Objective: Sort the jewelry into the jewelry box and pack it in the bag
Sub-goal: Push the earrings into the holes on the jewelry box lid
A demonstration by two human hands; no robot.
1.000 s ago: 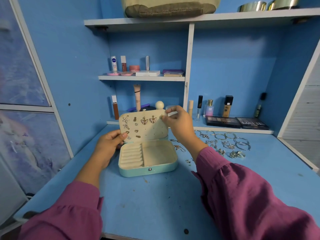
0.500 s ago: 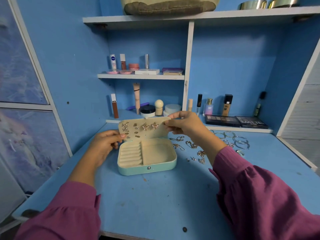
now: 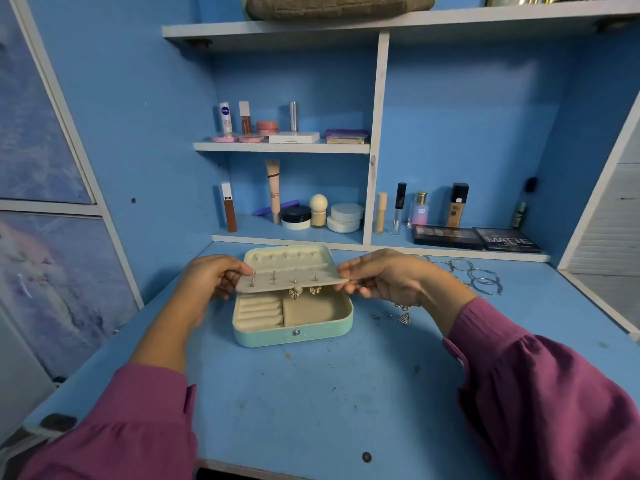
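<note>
A mint-green jewelry box (image 3: pixel 294 332) lies open on the blue desk, its lid back flat and its cream ring rolls and tray bare. Above it hovers the cream earring panel (image 3: pixel 292 280), folded down nearly level, pin backs up and earrings (image 3: pixel 304 292) hanging beneath. My left hand (image 3: pixel 211 280) pinches the panel's left end and my right hand (image 3: pixel 377 277) pinches its right end. Loose jewelry (image 3: pixel 403 317) lies right of the box, with silver bangles (image 3: pixel 476 275) farther back. A bag (image 3: pixel 339 5) sits on the top shelf.
Cosmetics fill the shelves behind: tubes, jars and bottles (image 3: pixel 313 216), and two dark palettes (image 3: pixel 478 237) on the back ledge. A blue side wall rises at the left, a white frame edge (image 3: pixel 595 299) bounds the desk at the right.
The earring panel has swung from upright down to nearly level over the box. My left hand rose to its left end; my right hand followed its right end down.
</note>
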